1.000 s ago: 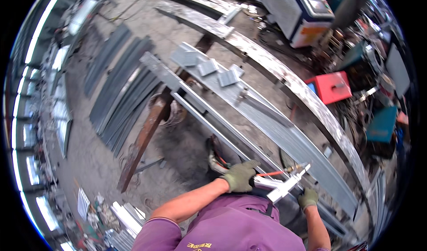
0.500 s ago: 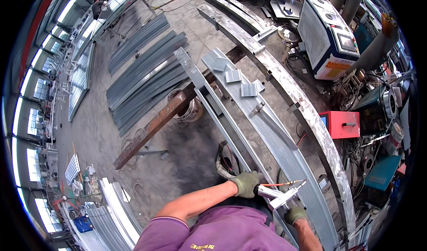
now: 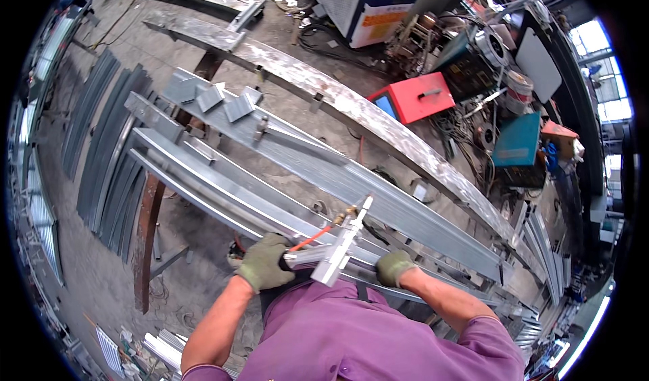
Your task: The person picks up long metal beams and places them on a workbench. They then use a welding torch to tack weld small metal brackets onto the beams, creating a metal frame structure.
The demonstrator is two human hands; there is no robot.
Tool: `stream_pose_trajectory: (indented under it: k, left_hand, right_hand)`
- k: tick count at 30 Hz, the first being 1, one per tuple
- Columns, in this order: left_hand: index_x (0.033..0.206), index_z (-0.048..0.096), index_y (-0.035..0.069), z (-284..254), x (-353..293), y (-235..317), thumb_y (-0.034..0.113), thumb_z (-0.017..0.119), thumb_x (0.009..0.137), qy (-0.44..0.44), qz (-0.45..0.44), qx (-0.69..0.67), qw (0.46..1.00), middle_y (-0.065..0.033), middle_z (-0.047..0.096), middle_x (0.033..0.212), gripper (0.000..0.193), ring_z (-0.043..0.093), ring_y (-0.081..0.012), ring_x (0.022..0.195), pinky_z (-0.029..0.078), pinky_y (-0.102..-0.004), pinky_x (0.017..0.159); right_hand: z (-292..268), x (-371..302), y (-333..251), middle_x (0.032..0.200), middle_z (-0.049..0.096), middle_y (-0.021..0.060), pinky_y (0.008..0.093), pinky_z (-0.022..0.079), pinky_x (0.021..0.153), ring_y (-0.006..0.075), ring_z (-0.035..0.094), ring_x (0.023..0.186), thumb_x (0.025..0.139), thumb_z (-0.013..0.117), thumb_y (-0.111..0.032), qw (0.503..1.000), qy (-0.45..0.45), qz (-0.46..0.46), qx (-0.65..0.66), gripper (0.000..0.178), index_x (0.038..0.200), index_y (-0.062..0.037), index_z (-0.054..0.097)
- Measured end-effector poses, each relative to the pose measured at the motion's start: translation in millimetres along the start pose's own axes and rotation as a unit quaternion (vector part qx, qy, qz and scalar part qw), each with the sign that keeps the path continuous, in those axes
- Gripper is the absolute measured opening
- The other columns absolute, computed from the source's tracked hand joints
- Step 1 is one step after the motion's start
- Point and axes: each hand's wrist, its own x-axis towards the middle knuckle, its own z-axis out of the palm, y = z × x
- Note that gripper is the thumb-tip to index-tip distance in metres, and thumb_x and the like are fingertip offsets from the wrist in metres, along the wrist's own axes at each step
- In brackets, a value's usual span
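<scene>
My gloved left hand (image 3: pixel 263 263) is wrapped round the handle of a silver welding gun (image 3: pixel 343 244), which has an orange hose and brass fittings. The gun's narrow tip points away from me, above the metal. A long galvanized steel channel (image 3: pixel 209 190) lies slantwise in front of my body. My gloved right hand (image 3: pixel 395 267) is closed on the channel's near edge, to the right of the gun; its fingertips are hidden. Beyond it lies a wide flat steel profile (image 3: pixel 318 185) bearing several short cut pieces (image 3: pixel 238 108) and a small clamp-like metal part (image 3: pixel 260 129).
A long scuffed steel beam (image 3: pixel 297 77) crosses behind the profiles. Past it stand a red box (image 3: pixel 416 97), a white-and-blue machine (image 3: pixel 362 13), a teal box (image 3: pixel 517 141) and tangled cables. Stacked profiles (image 3: pixel 108 151) lie on the floor at left, near a rusty beam (image 3: pixel 145 252).
My view has turned to the right. The channel now comes up across my front with both hands on gun and channel; the gun tip has swung to point farther away from me.
</scene>
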Motion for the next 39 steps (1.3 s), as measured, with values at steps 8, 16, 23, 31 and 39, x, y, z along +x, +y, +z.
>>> stream_pose_trajectory:
  k: [8,16,23,31,39]
  left_hand:
    - [0.108,0.075,0.004,16,-41,-32,0.024,0.090,0.059,0.047,-0.009,-0.038,0.998,-0.0156,0.071,0.119,0.055,0.065,-0.0360,0.119,0.054,-0.0439,0.104]
    - [0.105,0.073,0.006,62,-74,-20,0.022,0.090,0.058,0.122,-0.021,-0.074,0.990,-0.0142,0.070,0.117,0.053,0.065,-0.0368,0.114,0.055,-0.0460,0.100]
    - [0.110,0.074,0.007,91,-88,-16,0.022,0.090,0.058,0.141,-0.064,-0.087,0.984,-0.0145,0.070,0.122,0.056,0.063,-0.0372,0.119,0.053,-0.0459,0.104]
    - [0.113,0.075,0.007,108,-90,-7,0.020,0.087,0.064,0.170,-0.124,-0.102,0.972,-0.0144,0.070,0.125,0.052,0.063,-0.0360,0.122,0.052,-0.0443,0.107]
    - [0.118,0.073,0.006,132,-93,-9,0.025,0.089,0.069,0.158,-0.180,-0.122,0.963,-0.0164,0.069,0.129,0.055,0.061,-0.0370,0.126,0.050,-0.0450,0.111]
  right_hand:
    - [-19,-8,-24,0.107,0.080,0.0177,0.0497,0.061,0.082,0.0381,0.078,0.101,0.091,0.067,-0.019,0.999,0.024,-0.047,-0.010,0.025,0.107,-0.0129,0.084]
    - [-36,-1,-17,0.104,0.081,0.0135,0.0484,0.061,0.078,0.0357,0.079,0.098,0.089,0.071,-0.021,0.990,-0.007,-0.060,-0.130,0.023,0.106,-0.0169,0.085]
    - [-64,23,-4,0.100,0.081,0.0151,0.0474,0.061,0.077,0.0353,0.079,0.095,0.087,0.071,-0.020,0.975,0.028,-0.093,-0.198,0.019,0.100,-0.0155,0.086]
    - [-102,64,-1,0.099,0.082,0.0126,0.0466,0.060,0.079,0.0345,0.079,0.096,0.086,0.072,-0.017,0.952,0.011,-0.118,-0.282,0.021,0.102,-0.0154,0.086]
    - [-109,111,-1,0.102,0.082,0.0125,0.0463,0.060,0.079,0.0345,0.079,0.098,0.086,0.072,-0.018,0.937,-0.008,-0.153,-0.313,0.022,0.103,-0.0153,0.086]
